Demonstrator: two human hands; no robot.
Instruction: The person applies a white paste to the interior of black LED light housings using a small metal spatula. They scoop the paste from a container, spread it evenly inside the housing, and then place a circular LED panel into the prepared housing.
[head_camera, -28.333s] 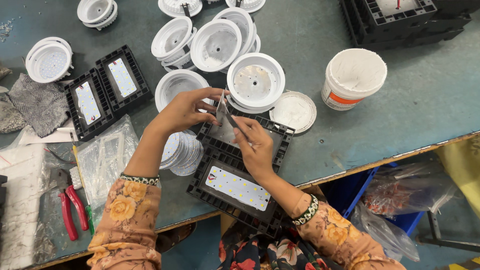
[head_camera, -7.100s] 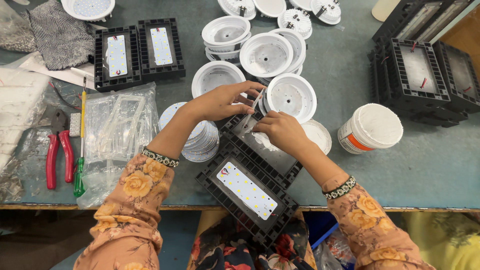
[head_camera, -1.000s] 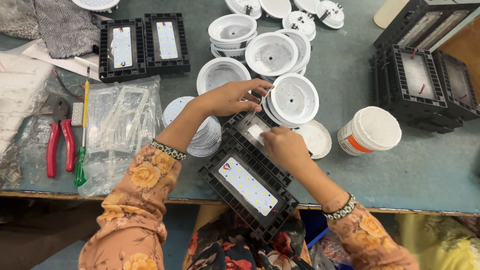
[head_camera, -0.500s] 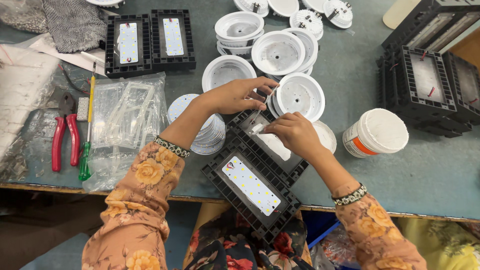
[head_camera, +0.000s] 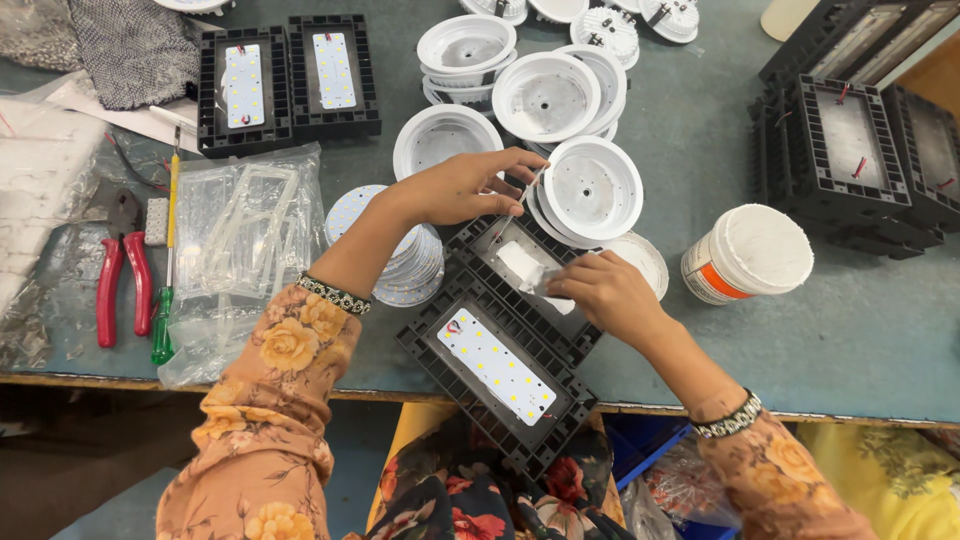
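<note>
Two black finned lamp housings lie side by side at the table's front edge. The near housing (head_camera: 500, 375) carries a white board dotted with yellow diodes. The far housing (head_camera: 520, 262) has a bare grey bed smeared with white paste. My left hand (head_camera: 462, 187) rests on its far corner, pinching thin wires. My right hand (head_camera: 600, 292) presses a small pale piece onto the paste, fingers closed around it.
Several white round reflector shells (head_camera: 590, 188) and a stack of round diode discs (head_camera: 410, 260) crowd the middle. A white tub (head_camera: 750, 255) sits right, more black housings (head_camera: 850, 150) far right, two fitted housings (head_camera: 285, 80) far left, red pliers (head_camera: 120, 275), a green screwdriver (head_camera: 165, 300).
My right hand has slid a little toward me across the far housing's paste bed. My left hand stays on the housing's far corner. The camera has shifted slightly.
</note>
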